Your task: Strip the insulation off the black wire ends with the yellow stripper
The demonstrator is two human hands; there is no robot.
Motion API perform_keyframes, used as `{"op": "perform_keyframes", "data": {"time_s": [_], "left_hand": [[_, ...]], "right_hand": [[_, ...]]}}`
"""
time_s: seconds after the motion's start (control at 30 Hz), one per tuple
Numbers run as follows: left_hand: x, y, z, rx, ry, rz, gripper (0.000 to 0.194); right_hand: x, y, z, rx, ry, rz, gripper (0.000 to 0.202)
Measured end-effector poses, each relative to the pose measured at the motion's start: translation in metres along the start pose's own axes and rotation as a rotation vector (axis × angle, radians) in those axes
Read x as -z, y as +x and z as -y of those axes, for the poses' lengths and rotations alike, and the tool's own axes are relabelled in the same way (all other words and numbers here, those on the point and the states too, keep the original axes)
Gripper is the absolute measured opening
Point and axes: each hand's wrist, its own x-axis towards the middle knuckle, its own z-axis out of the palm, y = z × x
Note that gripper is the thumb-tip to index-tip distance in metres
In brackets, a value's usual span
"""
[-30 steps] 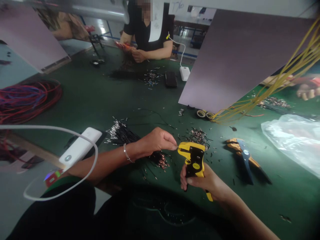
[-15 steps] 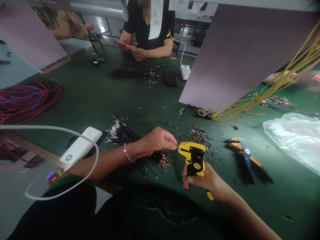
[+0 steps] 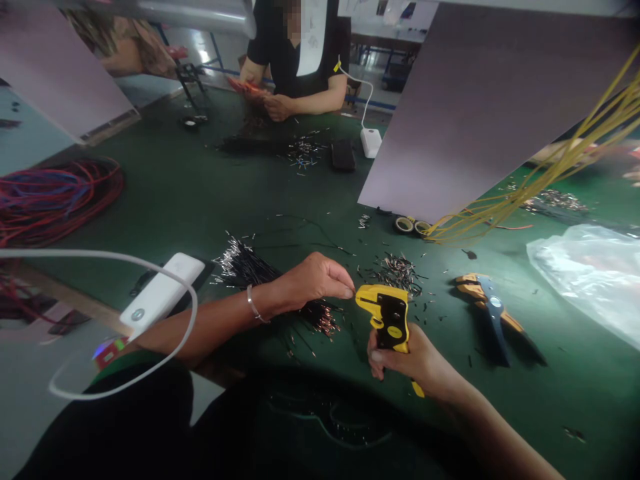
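My right hand (image 3: pixel 400 357) is closed round the handles of a yellow and black wire stripper (image 3: pixel 387 313). Its jaws point left, toward the fingertips of my left hand (image 3: pixel 325 279). That hand is pinched at the tool's nose; whatever lies between the fingers is too small to make out. Under my left wrist lies a bundle of black wires (image 3: pixel 255 265), with silvery ends at the far left and copper ends near me. Short black offcuts (image 3: pixel 397 272) are piled just behind the tool.
A blue and orange tool (image 3: pixel 493 310) lies at the right, near a clear plastic bag (image 3: pixel 585 273). Yellow wires (image 3: pixel 530 190) hang beside a grey panel (image 3: pixel 465 113). A white power bank (image 3: pixel 163 293) and looping cable are at the left. Across the table a person (image 3: pixel 300 87) handles something red.
The wire stripper's handles look slightly more squeezed, and my right hand's fingers have shifted a little. My left hand stays practically where it was.
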Motion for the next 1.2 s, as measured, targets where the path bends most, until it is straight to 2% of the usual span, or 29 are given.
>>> {"op": "perform_keyframes", "data": {"time_s": [0.43,0.63,0.8,0.9,1.07,1.2], "left_hand": [[0.002,0.0,-0.006,-0.017,0.071,0.025,0.009],[0.002,0.003,-0.006,-0.012,0.119,-0.007,0.012],[0.005,0.007,-0.002,-0.042,0.101,-0.045,0.01],[0.005,0.008,0.0,-0.03,0.072,-0.059,0.009],[0.003,0.006,0.0,-0.055,0.105,-0.076,0.012],[0.002,0.004,0.001,-0.057,0.132,-0.102,0.012]], "right_hand": [[-0.004,0.004,-0.014,-0.022,-0.078,-0.106,0.024],[-0.003,0.007,-0.02,-0.067,-0.045,-0.217,0.03],[0.007,0.009,-0.023,0.033,-0.021,-0.14,0.024],[0.011,0.01,-0.021,0.093,0.073,-0.122,0.022],[0.008,0.012,-0.018,0.139,0.215,-0.095,0.021],[0.004,0.012,-0.018,0.15,0.237,-0.067,0.026]]}}
